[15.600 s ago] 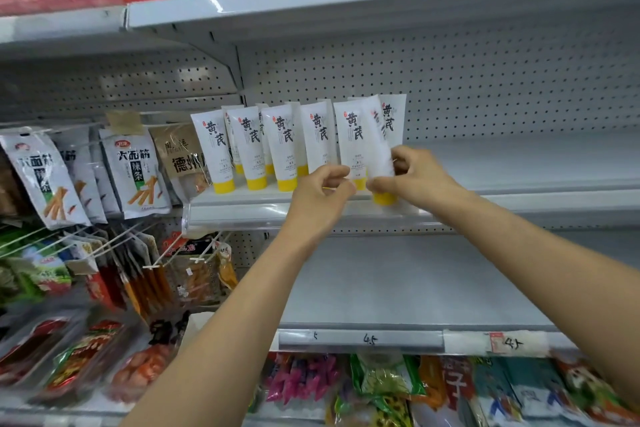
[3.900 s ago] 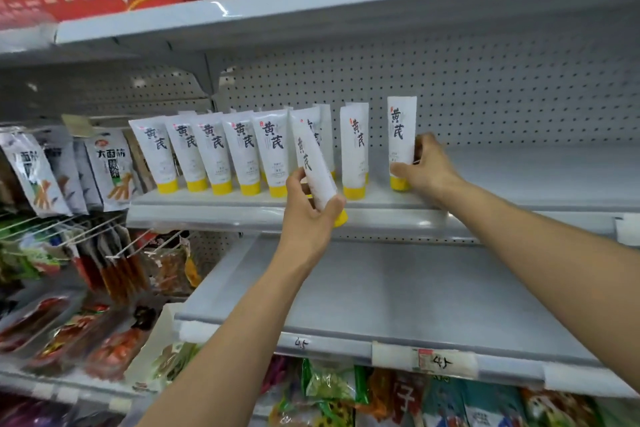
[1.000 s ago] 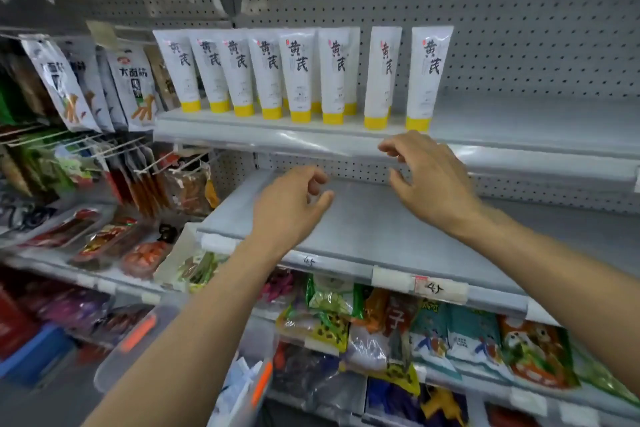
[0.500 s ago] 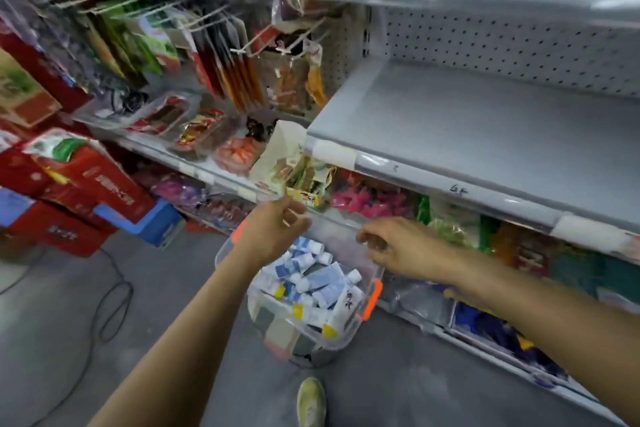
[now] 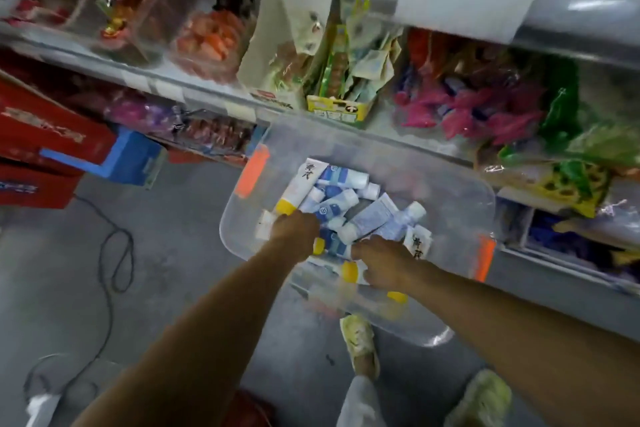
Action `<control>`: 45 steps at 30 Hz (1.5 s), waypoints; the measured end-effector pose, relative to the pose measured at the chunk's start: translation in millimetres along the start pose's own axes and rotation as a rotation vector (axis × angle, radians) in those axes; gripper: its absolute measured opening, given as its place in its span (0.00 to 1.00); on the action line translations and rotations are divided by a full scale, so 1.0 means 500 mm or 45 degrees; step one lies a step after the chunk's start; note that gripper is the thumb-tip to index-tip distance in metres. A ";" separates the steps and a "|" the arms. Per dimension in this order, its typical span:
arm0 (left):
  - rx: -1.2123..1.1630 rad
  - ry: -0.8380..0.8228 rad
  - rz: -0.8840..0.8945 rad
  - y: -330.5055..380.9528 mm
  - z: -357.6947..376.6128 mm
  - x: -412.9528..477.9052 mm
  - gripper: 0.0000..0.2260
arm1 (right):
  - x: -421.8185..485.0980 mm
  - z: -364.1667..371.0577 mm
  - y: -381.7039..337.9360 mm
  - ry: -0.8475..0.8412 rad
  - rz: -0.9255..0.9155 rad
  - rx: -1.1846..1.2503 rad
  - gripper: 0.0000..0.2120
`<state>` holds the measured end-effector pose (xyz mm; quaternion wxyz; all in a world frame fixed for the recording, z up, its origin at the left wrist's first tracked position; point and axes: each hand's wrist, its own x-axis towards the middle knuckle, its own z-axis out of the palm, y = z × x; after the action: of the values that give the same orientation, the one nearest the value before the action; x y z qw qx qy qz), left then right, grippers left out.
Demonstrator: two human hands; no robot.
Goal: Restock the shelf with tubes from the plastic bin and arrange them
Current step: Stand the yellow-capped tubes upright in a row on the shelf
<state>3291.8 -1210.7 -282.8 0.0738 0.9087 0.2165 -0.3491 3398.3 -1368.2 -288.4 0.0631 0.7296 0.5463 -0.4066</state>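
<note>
A clear plastic bin (image 5: 460, 184) with orange handles stands on the floor below me. It holds several tubes: white ones with yellow caps (image 5: 297, 187) and blue-and-white ones (image 5: 341, 178). My left hand (image 5: 294, 230) reaches down into the pile beside a yellow cap, and its fingers are hidden among the tubes. My right hand (image 5: 382, 263) lies over a yellow-capped tube (image 5: 349, 270), just in front of another white tube (image 5: 419, 243). Blur hides whether either hand grips anything. The upper shelf with the tube row is out of view.
Low shelves with snack packs (image 5: 467, 111) and a torn carton (image 5: 294, 28) run behind the bin. Red boxes (image 5: 45, 146) and a blue box (image 5: 133, 163) sit at the left. A cable (image 5: 114, 253) lies on the grey floor. My shoes (image 5: 360, 345) stand by the bin.
My view has dropped from the shelf to the floor bin. Both hands have gone from above the bin's rim down into the tubes.
</note>
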 end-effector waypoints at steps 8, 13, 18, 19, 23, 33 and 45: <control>0.545 -0.036 0.192 0.016 0.049 0.084 0.12 | 0.088 0.093 -0.002 0.033 -0.141 -0.407 0.19; 0.744 -0.108 0.294 0.024 0.053 0.096 0.13 | 0.086 0.068 -0.012 0.039 -0.125 -0.396 0.18; 0.545 0.023 0.221 0.033 0.001 0.063 0.15 | 0.029 0.005 0.011 0.101 -0.103 -0.219 0.21; 0.493 0.061 0.210 0.039 -0.020 0.051 0.17 | 0.014 -0.008 0.020 0.106 -0.095 -0.194 0.23; 0.330 0.164 0.059 0.064 -0.094 -0.006 0.22 | -0.059 -0.061 0.046 0.249 0.021 -0.093 0.23; -0.721 0.310 -0.621 0.152 -0.249 -0.221 0.27 | -0.345 -0.224 0.149 0.609 0.503 1.079 0.19; -2.543 0.060 -0.141 0.460 -0.348 -0.441 0.21 | -0.782 -0.340 0.172 0.370 -0.001 1.855 0.13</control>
<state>3353.2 -1442.5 -10.2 0.7828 0.4254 0.4541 0.0080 3532.1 -1602.4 52.6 -0.5097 0.6329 0.1412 -0.5655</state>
